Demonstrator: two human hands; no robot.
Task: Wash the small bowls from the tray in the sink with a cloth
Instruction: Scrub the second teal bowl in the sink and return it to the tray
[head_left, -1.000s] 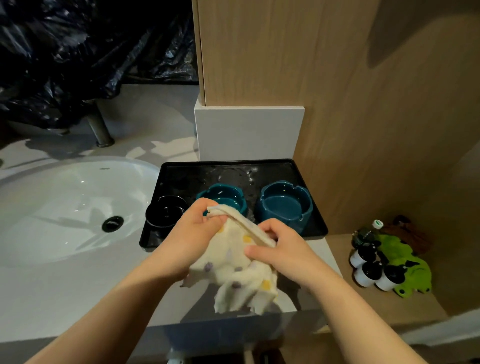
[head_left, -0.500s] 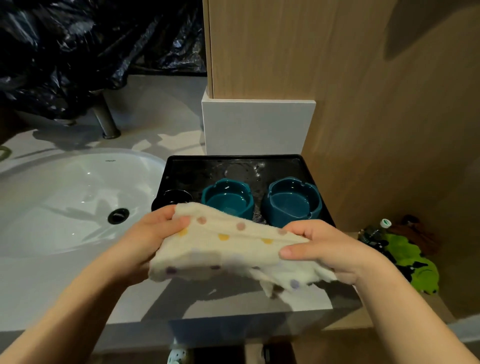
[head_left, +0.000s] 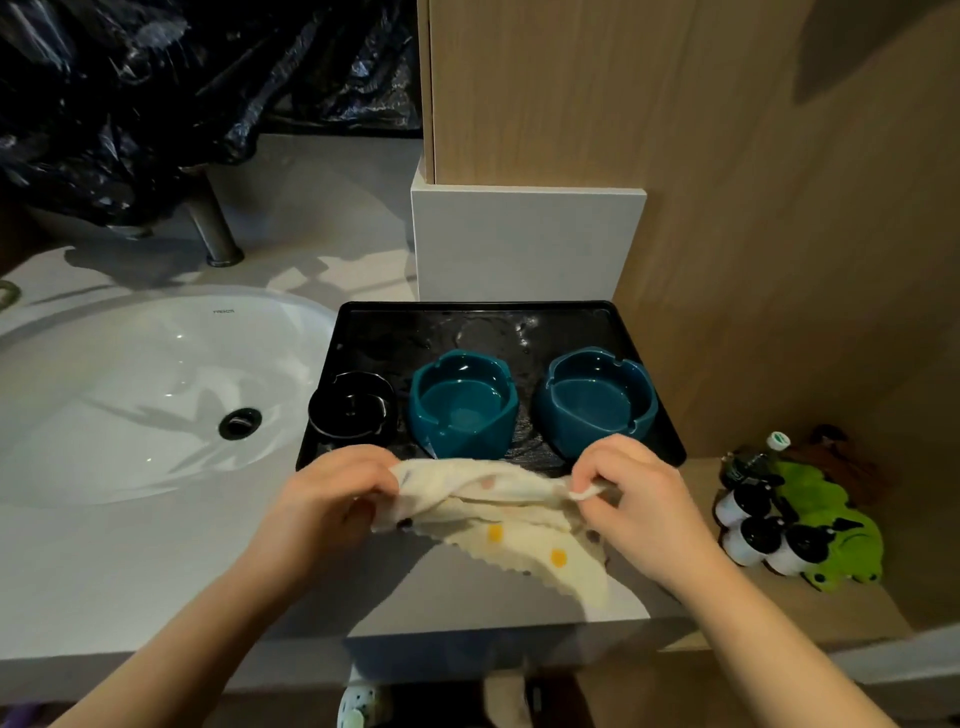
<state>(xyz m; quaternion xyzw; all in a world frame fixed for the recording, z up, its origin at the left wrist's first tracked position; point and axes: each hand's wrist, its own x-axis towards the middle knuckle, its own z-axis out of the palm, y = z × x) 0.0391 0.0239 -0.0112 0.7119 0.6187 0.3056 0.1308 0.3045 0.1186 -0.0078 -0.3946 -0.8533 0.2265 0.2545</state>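
Holding the cloth (head_left: 509, 514) stretched between both hands, low over the tabletop (head_left: 104, 571), just in front of the tray (head_left: 467, 322). Progress looks early. All three small bowls sit in the tray: black bowl (head_left: 353, 410) left, teal bowl (head_left: 462, 405) middle, second teal bowl (head_left: 597, 400) right. None is in the sink (head_left: 130, 389), just left of the tray. The tray floor looks wet, but I cannot tell if any bowl is washed. Likely all three are left to do.

Left hand (head_left: 332, 499): grip clenched round the cloth's left end, fingers curled. Right hand (head_left: 639, 499): grip pinching the right corner, thumb against fingertips. The cloth is twisted between them, one flap hanging toward the tabletop's front edge.
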